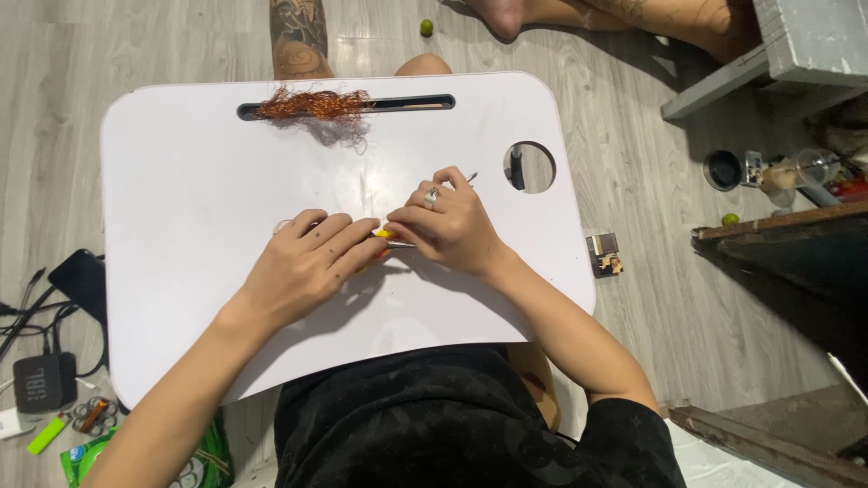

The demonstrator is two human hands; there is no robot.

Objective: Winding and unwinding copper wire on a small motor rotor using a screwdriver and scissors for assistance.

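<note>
Meeting at the middle of the white tabletop, the two hands work on one small thing between them. The left hand lies knuckles up with its fingers curled down, pressing on a yellow-handled tool of which only a sliver shows at the fingertips. The right hand, a ring on one finger, is closed in a pinch around a thin wire whose free end sticks out past the knuckles.

That wire's long axis runs on a slant, from the hands up and away to the right, its tip pointing toward the round hole in the tabletop. The tool's own direction cannot be told, since the hands hide most of it.

As for progress, a tangled bunch of copper strands rests on the slot at the far edge, which suggests some bare copper is already gathered; how much wire is left to work cannot be seen.

A black speaker and cables lie on the floor to the left.
</note>
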